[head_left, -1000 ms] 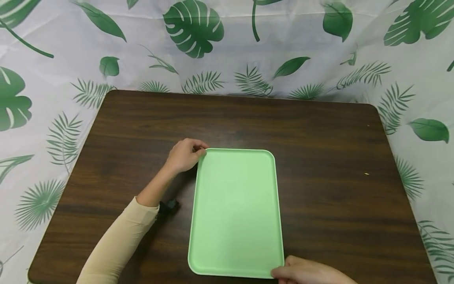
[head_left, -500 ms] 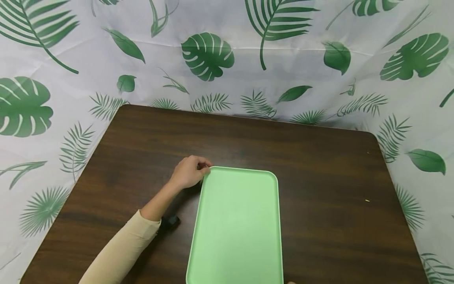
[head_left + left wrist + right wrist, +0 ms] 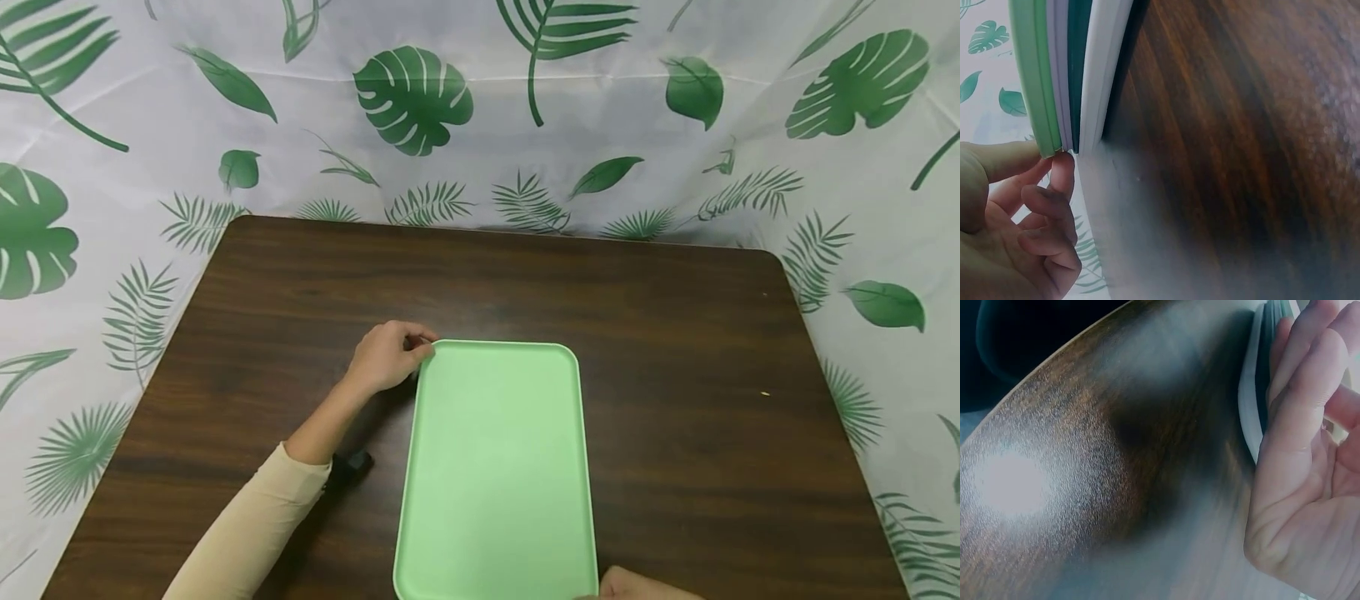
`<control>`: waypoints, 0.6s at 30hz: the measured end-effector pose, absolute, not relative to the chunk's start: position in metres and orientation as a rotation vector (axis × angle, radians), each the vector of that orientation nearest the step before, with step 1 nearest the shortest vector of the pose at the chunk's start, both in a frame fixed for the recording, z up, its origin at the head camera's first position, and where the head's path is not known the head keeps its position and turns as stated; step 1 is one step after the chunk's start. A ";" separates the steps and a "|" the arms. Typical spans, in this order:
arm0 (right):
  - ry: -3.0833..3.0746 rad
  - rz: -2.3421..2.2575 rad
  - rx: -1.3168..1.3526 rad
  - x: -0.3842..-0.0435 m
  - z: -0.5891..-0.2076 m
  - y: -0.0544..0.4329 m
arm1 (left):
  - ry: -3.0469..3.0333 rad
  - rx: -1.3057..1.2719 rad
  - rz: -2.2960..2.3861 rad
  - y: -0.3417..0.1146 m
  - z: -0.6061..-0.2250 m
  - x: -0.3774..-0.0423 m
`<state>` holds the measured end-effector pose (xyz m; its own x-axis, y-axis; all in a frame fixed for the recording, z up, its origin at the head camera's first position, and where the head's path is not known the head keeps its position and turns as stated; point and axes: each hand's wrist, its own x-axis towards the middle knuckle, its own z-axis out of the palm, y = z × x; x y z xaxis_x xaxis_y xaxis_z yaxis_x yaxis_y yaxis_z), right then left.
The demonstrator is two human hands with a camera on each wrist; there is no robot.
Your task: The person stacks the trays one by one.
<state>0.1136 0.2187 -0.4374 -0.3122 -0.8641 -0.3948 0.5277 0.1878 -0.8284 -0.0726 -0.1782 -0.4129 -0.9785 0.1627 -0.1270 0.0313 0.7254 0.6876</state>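
A light green rectangular tray [image 3: 498,467] lies lengthwise on the table, on top of a stack. Beneath it, the left wrist view shows a purple tray [image 3: 1060,69], a dark green tray [image 3: 1077,75] and a white tray [image 3: 1100,72]. My left hand [image 3: 386,357] pinches the green tray's far left corner, thumb on the rim and a fingertip at the edge below. At the near right corner, my right hand [image 3: 637,586] grips the rim; the head view cuts most of it off. In the right wrist view its fingers [image 3: 1300,394] curl alongside the stack's edge.
The stack stands on a dark wood-grain table [image 3: 675,375]. A leaf-print sheet [image 3: 480,108] hangs behind and at the sides. A black device [image 3: 352,462] sits by the left wrist, and a tiny yellowish speck [image 3: 765,393] lies on the right of the table.
The head view has tilted, so table and tray shift in the frame and the right hand dropped almost out, then partly returned. Both hands stay at the same tray corners.
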 end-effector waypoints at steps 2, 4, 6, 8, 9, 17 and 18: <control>1.260 -1.366 -0.236 0.107 -0.423 0.209 | 2.745 0.168 1.091 -0.180 -0.412 -0.074; 1.305 -1.324 -0.172 0.106 -0.414 0.207 | 2.738 0.175 1.099 -0.181 -0.410 -0.073; 1.371 -1.297 -0.161 0.106 -0.408 0.206 | 2.732 0.185 1.119 -0.184 -0.408 -0.072; 1.443 -1.264 -0.189 0.105 -0.408 0.209 | 2.732 0.183 1.141 -0.187 -0.406 -0.070; 1.472 -1.249 -0.208 0.104 -0.408 0.210 | 2.736 0.180 1.147 -0.190 -0.405 -0.069; 1.620 -1.185 -0.294 0.086 -0.406 0.223 | 2.803 0.115 1.113 -0.225 -0.407 -0.055; 1.620 -1.191 -0.309 0.084 -0.406 0.224 | 2.811 0.105 1.108 -0.230 -0.407 -0.052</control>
<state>0.0842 0.2239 -0.4063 -0.4135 -0.6988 -0.5837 0.3487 0.4706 -0.8105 -0.0525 -0.2299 -0.4068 -0.9906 0.1078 -0.0844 0.0212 0.7298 0.6833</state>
